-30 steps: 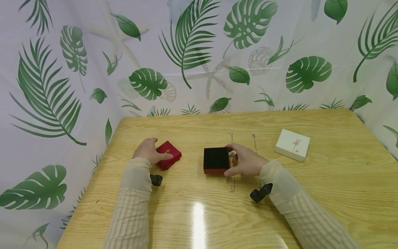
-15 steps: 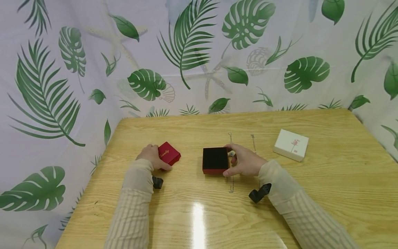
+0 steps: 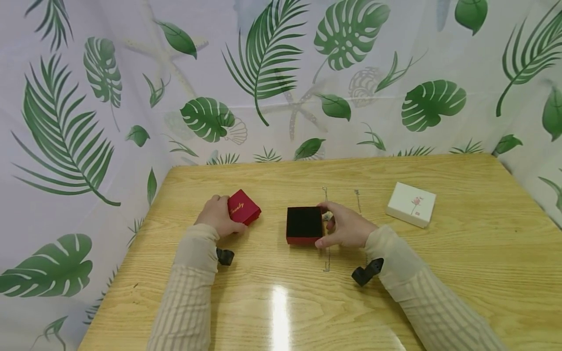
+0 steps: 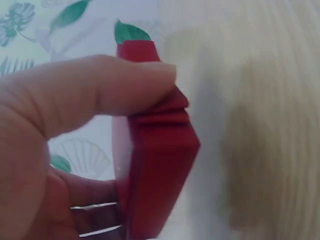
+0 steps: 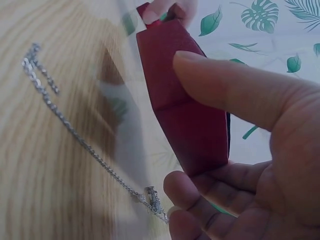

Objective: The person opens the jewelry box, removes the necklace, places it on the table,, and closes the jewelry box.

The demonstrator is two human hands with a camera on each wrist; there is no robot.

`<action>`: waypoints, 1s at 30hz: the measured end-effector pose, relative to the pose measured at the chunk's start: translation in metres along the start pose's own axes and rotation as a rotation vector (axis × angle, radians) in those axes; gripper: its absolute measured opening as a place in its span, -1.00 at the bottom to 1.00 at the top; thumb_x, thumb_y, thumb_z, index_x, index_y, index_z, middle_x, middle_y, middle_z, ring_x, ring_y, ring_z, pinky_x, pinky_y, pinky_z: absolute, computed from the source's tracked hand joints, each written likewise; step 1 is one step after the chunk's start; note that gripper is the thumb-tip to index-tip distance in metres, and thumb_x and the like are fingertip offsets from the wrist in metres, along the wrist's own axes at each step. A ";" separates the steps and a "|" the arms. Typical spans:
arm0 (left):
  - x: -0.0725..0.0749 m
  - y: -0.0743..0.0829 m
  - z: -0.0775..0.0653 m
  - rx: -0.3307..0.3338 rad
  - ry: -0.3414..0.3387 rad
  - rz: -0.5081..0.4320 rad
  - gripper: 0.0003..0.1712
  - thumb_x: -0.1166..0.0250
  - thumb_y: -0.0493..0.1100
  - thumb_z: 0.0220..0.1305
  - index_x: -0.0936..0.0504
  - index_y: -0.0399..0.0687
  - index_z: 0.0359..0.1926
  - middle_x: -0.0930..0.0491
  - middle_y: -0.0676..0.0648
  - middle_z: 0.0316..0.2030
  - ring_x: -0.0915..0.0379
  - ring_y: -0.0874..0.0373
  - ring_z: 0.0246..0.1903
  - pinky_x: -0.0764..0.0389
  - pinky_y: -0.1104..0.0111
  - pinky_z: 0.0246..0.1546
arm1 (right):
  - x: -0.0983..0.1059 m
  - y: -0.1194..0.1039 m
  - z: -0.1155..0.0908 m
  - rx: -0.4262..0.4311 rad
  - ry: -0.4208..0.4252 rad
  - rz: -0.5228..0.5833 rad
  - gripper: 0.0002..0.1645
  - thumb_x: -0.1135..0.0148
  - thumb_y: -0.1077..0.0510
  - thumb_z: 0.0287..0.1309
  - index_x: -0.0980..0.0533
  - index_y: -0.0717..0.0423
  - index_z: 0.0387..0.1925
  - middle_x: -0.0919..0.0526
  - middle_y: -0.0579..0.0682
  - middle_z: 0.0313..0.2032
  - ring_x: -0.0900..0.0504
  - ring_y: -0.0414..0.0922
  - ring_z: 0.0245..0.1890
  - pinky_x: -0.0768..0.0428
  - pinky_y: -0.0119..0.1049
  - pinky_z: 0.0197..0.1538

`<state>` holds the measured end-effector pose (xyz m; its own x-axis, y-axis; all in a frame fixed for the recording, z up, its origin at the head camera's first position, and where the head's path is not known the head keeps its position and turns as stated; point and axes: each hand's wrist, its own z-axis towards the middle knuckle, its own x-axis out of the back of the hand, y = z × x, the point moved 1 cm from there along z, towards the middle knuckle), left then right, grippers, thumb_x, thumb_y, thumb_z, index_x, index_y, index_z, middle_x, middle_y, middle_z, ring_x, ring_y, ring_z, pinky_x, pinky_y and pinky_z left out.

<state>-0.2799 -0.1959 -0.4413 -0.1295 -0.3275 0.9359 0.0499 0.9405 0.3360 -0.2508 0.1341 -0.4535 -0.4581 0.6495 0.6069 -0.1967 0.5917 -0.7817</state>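
My left hand [image 3: 217, 218] grips a red jewelry box lid [image 3: 243, 208] with gold lettering on top. In the left wrist view its thumb lies across one side wall while fingers show on the far side. Right of it stands the red box base [image 3: 304, 225], lined with black on top. The right hand [image 3: 350, 226] holds this base by its right side, thumb at the near corner and fingers at the far one. Beside that hand a silver chain [image 5: 90, 147] with a sparkling pendant [image 5: 152, 197] lies on the table, partly hidden by the fingers in the head view.
Another thin chain [image 3: 357, 199] lies farther right, its middle covered by the right hand. A white box [image 3: 411, 204] with a pink flower print sits at the right on the wooden table [image 3: 263, 185]. A leaf-patterned cloth [image 3: 281, 141] hangs along the back and left.
The left hand has shifted slightly right and the lid has turned and moved right and away; its thumb went from over the lid's top to its near edge. The right hand stays on the base.
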 end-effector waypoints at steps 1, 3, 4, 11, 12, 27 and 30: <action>0.001 0.003 -0.001 -0.018 0.012 -0.018 0.02 -0.51 0.13 -0.17 -0.32 -0.27 0.25 -0.40 -0.17 -0.02 -0.32 -0.04 -0.06 -0.49 0.11 -0.04 | 0.000 0.000 0.000 0.003 0.003 0.002 0.19 -0.57 -0.06 -0.17 -0.10 0.11 0.41 -0.38 0.04 0.10 -0.42 0.01 -0.17 -0.42 -0.19 -0.25; 0.003 0.009 -0.002 -0.058 0.032 -0.053 0.03 -0.51 0.11 -0.16 -0.29 -0.23 0.29 -0.39 -0.16 0.02 -0.30 -0.04 -0.02 -0.49 0.10 -0.02 | 0.001 0.000 0.000 0.007 0.011 0.004 0.19 -0.57 -0.05 -0.16 -0.09 0.11 0.42 -0.37 0.03 0.12 -0.42 0.01 -0.16 -0.43 -0.19 -0.24; 0.004 0.012 -0.003 -0.080 0.038 -0.063 0.05 -0.52 0.11 -0.16 -0.27 -0.20 0.32 -0.38 -0.14 0.05 -0.29 -0.02 0.00 -0.48 0.11 0.00 | 0.001 0.000 0.000 0.007 0.015 0.003 0.19 -0.57 -0.05 -0.15 -0.08 0.11 0.42 -0.37 0.03 0.12 -0.42 0.00 -0.15 -0.43 -0.19 -0.24; 0.009 0.038 -0.013 -0.253 0.071 -0.097 0.10 -0.55 0.05 -0.15 -0.22 -0.18 0.38 -0.35 -0.13 0.16 -0.28 -0.01 0.09 -0.50 0.12 0.03 | 0.002 0.000 0.001 0.013 0.024 0.013 0.21 -0.55 -0.06 -0.13 -0.04 0.09 0.44 -0.35 0.06 0.14 -0.42 0.02 -0.11 -0.44 -0.19 -0.21; 0.009 0.042 -0.014 -0.275 0.071 -0.093 0.11 -0.55 0.04 -0.15 -0.21 -0.19 0.39 -0.35 -0.13 0.16 -0.28 -0.01 0.09 -0.51 0.13 0.02 | 0.002 0.000 0.001 0.014 0.026 0.017 0.21 -0.55 -0.06 -0.13 -0.04 0.09 0.45 -0.34 0.06 0.14 -0.43 0.02 -0.12 -0.44 -0.19 -0.21; -0.001 0.086 -0.026 -0.483 0.023 -0.105 0.11 -0.55 0.03 -0.15 -0.19 -0.13 0.40 -0.31 -0.09 0.18 -0.34 0.10 0.00 -0.51 0.28 -0.02 | 0.004 0.000 0.001 0.024 0.052 0.063 0.21 -0.57 0.00 -0.16 -0.06 0.08 0.45 -0.34 0.06 0.21 -0.49 0.02 -0.04 -0.53 -0.21 -0.25; -0.004 0.092 -0.027 -0.495 0.009 -0.106 0.13 -0.55 0.05 -0.15 -0.16 -0.09 0.42 -0.30 -0.09 0.20 -0.35 0.10 0.02 -0.49 0.28 0.01 | 0.004 0.000 0.002 0.038 0.041 0.098 0.21 -0.57 0.02 -0.15 -0.05 0.11 0.44 -0.35 0.08 0.22 -0.53 0.01 0.01 -0.57 -0.16 -0.13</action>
<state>-0.2483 -0.1101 -0.4116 -0.1506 -0.4221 0.8939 0.5006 0.7472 0.4372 -0.2541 0.1358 -0.4511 -0.4407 0.7229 0.5321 -0.1863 0.5063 -0.8420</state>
